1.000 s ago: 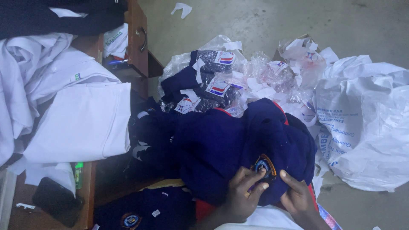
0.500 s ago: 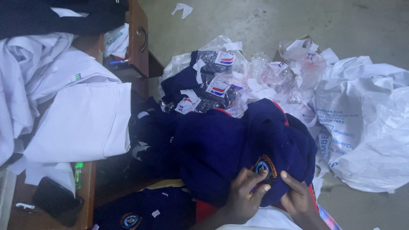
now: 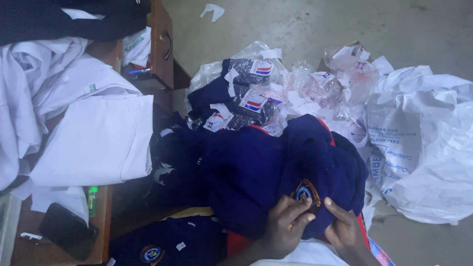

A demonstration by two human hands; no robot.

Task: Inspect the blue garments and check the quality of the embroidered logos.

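A navy blue sweater [image 3: 266, 167] with red trim lies bunched over a pile in front of me. It bears a round embroidered badge [image 3: 305, 191] near its lower right. My left hand [image 3: 285, 225] pinches the fabric just below the badge. My right hand [image 3: 345, 230] presses on the cloth right of the badge, thumb pointing toward it. A second navy garment [image 3: 167, 244] with a similar badge lies below at the bottom edge.
Folded white shirts [image 3: 93, 138] cover a wooden desk [image 3: 160, 44] at left, with a black phone [image 3: 68, 230] near its front. Packaged dark garments [image 3: 241, 93] in clear plastic lie on the concrete floor behind. A large white sack [image 3: 423, 148] sprawls at right.
Both hands have shifted slightly around the badge, fingers adjusting on the fabric. The sweater and everything else stay in place.
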